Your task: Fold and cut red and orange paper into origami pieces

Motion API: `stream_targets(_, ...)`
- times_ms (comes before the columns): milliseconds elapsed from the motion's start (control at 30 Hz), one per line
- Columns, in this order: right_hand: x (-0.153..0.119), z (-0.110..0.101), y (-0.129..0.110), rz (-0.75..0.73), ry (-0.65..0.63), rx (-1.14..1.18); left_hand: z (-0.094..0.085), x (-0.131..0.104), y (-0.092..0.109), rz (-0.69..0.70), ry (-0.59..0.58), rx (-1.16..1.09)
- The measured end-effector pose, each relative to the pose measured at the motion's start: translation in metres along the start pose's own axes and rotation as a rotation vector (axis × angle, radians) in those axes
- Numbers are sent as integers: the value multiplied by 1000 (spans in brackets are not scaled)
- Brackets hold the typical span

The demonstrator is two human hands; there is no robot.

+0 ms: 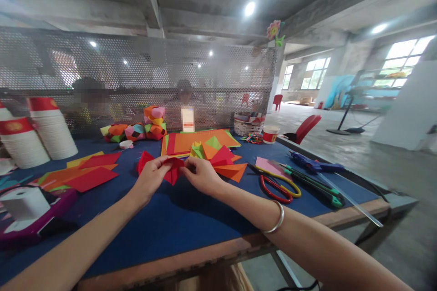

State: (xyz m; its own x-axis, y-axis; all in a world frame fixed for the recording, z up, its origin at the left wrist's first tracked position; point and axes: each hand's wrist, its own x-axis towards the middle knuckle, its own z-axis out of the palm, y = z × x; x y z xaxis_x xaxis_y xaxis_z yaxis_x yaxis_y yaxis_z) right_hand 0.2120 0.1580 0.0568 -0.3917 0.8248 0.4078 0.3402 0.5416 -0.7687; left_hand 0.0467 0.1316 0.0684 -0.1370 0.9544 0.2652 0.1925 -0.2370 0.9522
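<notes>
A folded red paper piece (174, 171) is held up over the blue table top, between both hands. My left hand (152, 175) pinches its left part, and more red paper shows beyond those fingers. At its right edge, my right hand (201, 173) has thumb and fingertips closed on the paper. Just behind the hands lie orange and green folded pieces (232, 171) and a stack of coloured sheets (194, 141). Red and orange sheets (92, 178) are spread to the left of my left hand.
Scissors (276, 189), a green cutter (314, 185) and a blue glue gun (316, 163) lie at the right. Paper cup stacks (56, 134) and a purple tape dispenser (37, 223) stand left. Behind are paper balls (155, 122), a basket (248, 123) and a mesh partition (136, 68), with people beyond.
</notes>
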Motion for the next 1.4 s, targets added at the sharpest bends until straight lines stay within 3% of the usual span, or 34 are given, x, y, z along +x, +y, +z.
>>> stream_targets(400,0,2,3,32,-73,16,0,0,3,-20,45,-54)
stream_targets(667,4,0,10,7,-30,24,1,-4,7,-107,-52,-108)
stream_targets(1000,1,0,3,-3,-100,10,1,-4,2,-195,-12,-239)
stream_targets(1400,2,-4,2,-12,-147,40,3,-7,7,-244,-53,-275)
